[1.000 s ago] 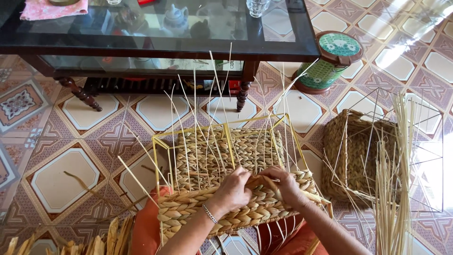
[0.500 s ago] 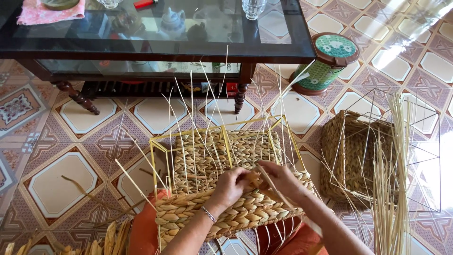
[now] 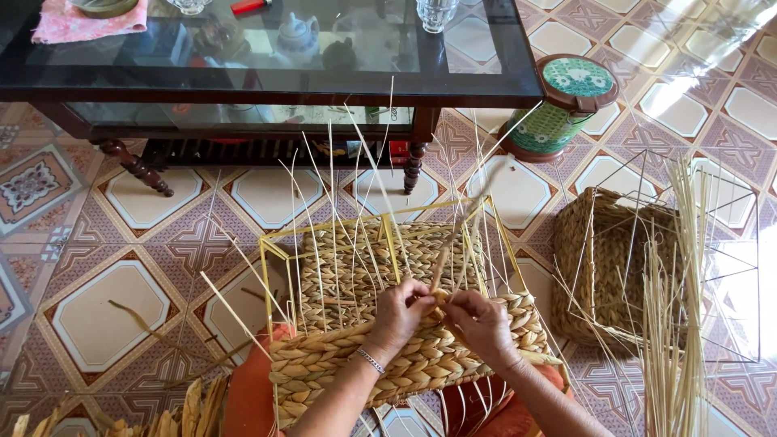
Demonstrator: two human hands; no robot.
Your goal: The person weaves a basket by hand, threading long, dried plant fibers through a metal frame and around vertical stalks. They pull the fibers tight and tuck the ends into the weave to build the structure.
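Left hand (image 3: 398,316) and right hand (image 3: 479,322) pinch one reed strand (image 3: 441,271) over half-woven basket (image 3: 405,356); patterned tile floor (image 3: 105,299), glass-topped table (image 3: 267,48) beyond.

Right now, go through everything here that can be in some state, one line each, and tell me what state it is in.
Basket on the lap: part woven, near wall braided, loose stalks standing up.
Left hand: pinching a strand at the basket's rim.
Right hand: gripping the same strand.
Second basket: on the floor, unfinished, wire frame bare on top.
Green tin: lid on.
Glass on the table: upright.
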